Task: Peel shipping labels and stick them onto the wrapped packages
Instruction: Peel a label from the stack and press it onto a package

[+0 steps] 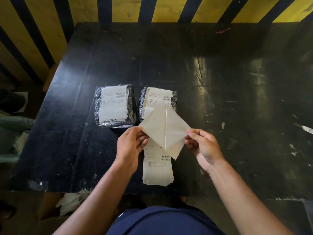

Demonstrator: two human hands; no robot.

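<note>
Two packages wrapped in clear film lie side by side on the black table (169, 65). The left package (115, 106) carries a white label with a barcode. The right package (157, 100) also has a label on top, its near part hidden by the sheet I hold. My left hand (130, 146) pinches the left corner of a pale, creased label sheet (165, 133), and my right hand (203, 146) pinches its right corner, holding it above the table. Under my hands lies a stack of labels (157, 168) with a barcode on the top one.
A yellow and black striped wall (118, 9) stands behind the table. Paper scraps (303, 128) lie on the table at the right. White scraps in a cardboard box (71, 202) sit below the front edge, left of my body.
</note>
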